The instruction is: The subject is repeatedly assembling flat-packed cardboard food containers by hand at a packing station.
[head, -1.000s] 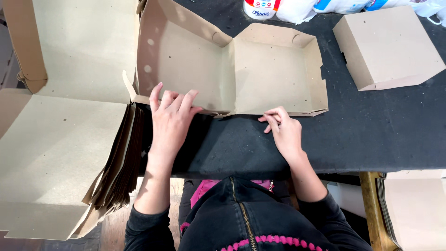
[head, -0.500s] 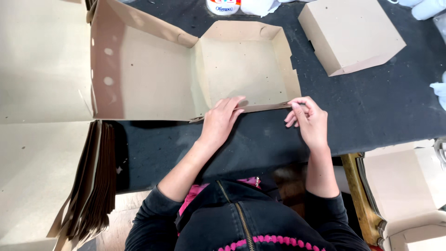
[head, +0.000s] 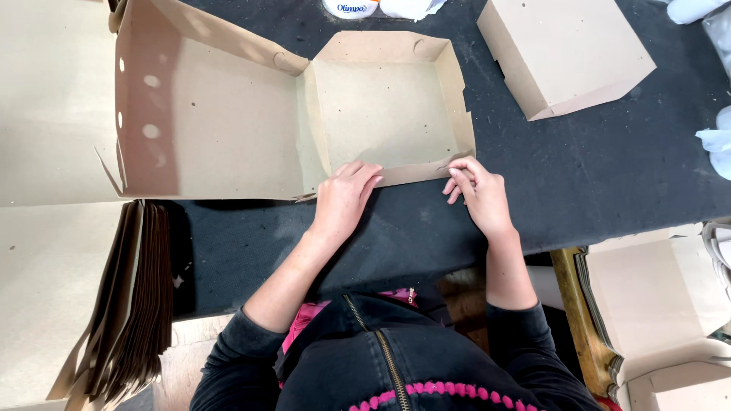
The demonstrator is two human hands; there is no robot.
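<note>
We're working a half-folded cardboard box [head: 304, 114] lying across upper centre of frame, long axis running left-right. Its front wall [head: 415, 173] is sitting just above both hands: left hand [head: 343, 199] pressing w/ fingers flat together, right hand [head: 478, 194] pinching the flap's right corner.

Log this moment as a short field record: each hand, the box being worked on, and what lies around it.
left hand: flat on the near wall of the open cardboard box, at its left end
right hand: fingertips pinching the same wall's right corner
box state: tray half walled up, lid half lying open to the left
surface: dark table
left side: stack of flat blanks
far right: finished closed box
</note>
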